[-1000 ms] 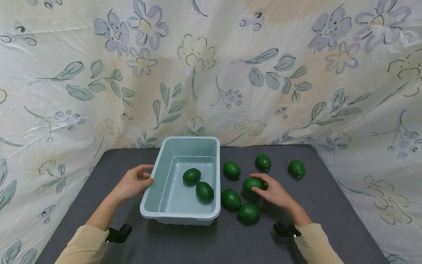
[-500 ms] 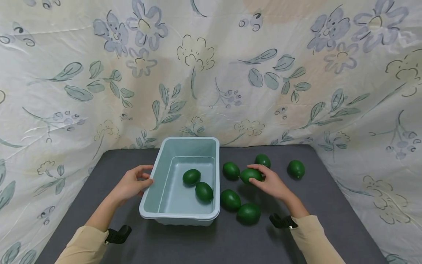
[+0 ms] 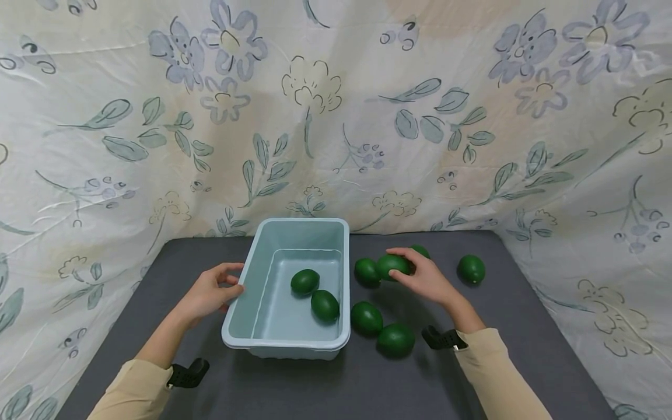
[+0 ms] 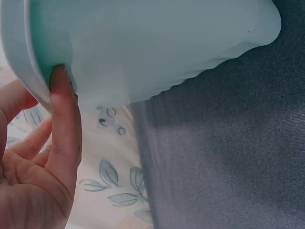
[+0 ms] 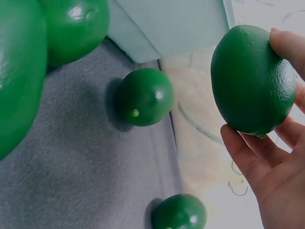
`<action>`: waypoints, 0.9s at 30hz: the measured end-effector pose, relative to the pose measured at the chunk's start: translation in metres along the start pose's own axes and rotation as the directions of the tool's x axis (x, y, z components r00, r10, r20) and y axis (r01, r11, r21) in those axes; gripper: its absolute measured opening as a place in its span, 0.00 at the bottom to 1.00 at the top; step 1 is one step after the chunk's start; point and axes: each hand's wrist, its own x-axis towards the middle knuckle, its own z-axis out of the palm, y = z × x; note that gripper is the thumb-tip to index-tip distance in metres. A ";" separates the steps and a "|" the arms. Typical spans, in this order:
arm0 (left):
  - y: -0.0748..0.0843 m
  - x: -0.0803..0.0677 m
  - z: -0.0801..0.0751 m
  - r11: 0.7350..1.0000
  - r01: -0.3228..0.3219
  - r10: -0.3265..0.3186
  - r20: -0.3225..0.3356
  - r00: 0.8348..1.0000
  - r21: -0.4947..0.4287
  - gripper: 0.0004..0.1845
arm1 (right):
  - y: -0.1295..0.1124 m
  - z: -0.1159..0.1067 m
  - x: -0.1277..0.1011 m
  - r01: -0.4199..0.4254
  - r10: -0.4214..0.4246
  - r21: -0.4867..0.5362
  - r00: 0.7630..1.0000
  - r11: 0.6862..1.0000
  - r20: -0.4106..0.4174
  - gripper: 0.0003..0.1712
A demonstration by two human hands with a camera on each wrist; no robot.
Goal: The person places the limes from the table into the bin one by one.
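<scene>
My right hand (image 3: 427, 280) holds a dark green lime (image 3: 392, 266) between thumb and fingers, raised above the table right of the basin. In the right wrist view that lime (image 5: 252, 81) has its small tip pointing down, clasped by thumb and fingertips. My left hand (image 3: 209, 293) grips the left rim of a pale blue-green plastic basin (image 3: 286, 343). The left wrist view shows one finger (image 4: 65, 119) tucked under the rim against the basin's outer wall (image 4: 143, 47). Inside the basin lie two limes, one (image 3: 305, 282) behind the other (image 3: 325, 306).
Several limes rest on the dark grey table (image 3: 294, 391) right of the basin: one (image 3: 367, 272) beside the held lime, a near pair (image 3: 396, 340), another (image 3: 471, 269) far right. One (image 3: 420, 251) is partly hidden behind my right hand. A floral cloth (image 3: 336, 116) hangs behind.
My right hand has lifted the lime off the table and carried it up, slightly left and away from me. The left hand and the basin have stayed in place.
</scene>
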 end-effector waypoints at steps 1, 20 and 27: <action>0.000 0.000 0.000 1.000 0.000 0.000 0.002 1.000 0.000 0.30 | -0.001 0.000 0.001 0.008 -0.008 0.000 1.000 1.000 0.002 0.28; 0.000 -0.001 0.000 0.999 0.002 -0.001 0.013 1.000 -0.033 0.31 | -0.030 -0.002 0.028 0.044 -0.044 -0.012 0.999 0.999 -0.009 0.29; 0.001 -0.001 0.000 1.000 0.009 -0.009 0.012 1.000 -0.030 0.30 | -0.045 -0.001 0.037 0.048 -0.048 -0.001 0.999 0.999 0.003 0.29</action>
